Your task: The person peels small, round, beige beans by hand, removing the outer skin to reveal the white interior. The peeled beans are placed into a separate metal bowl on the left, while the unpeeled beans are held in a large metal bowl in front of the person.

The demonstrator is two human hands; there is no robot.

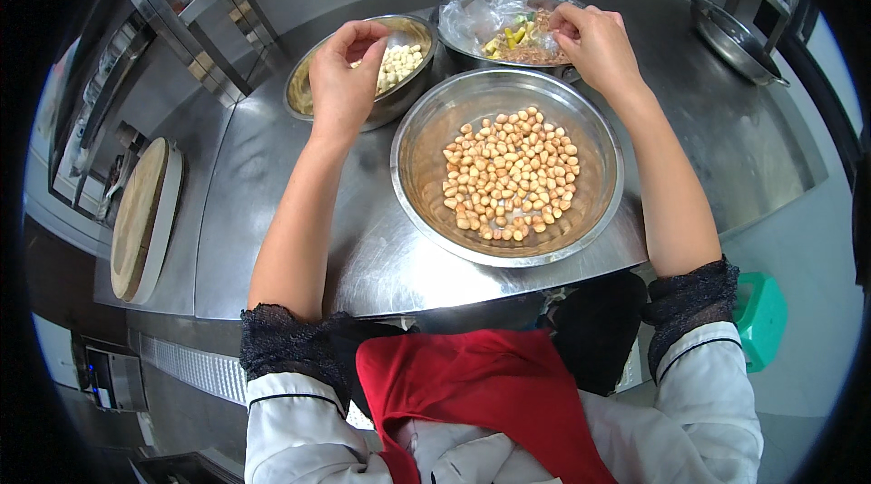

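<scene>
My left hand (343,79) is over the near rim of a steel bowl (299,86) at the back left, its fingers curled and thumb toward them. Pale peeled nuts (401,65), likely peanuts, lie in that bowl. Above the right edge of a steel pan (476,54) is my right hand (592,42), thumb and fingertips drawn together. Whether either hand pinches anything is too small to tell. The pan holds brown skins (524,54), yellow-green scraps (512,38) and a clear plastic bag (486,18). Nearest me, a wide steel bowl (507,256) contains many nuts (510,174) with tan skins.
All the bowls stand on a stainless steel table (388,273). A round wooden chopping board (139,218) leans upright at the left. A two-handled steel pan (735,38) rests at the far right. Shelf posts (177,35) rise at the back left. A green stool (759,321) is right of the table.
</scene>
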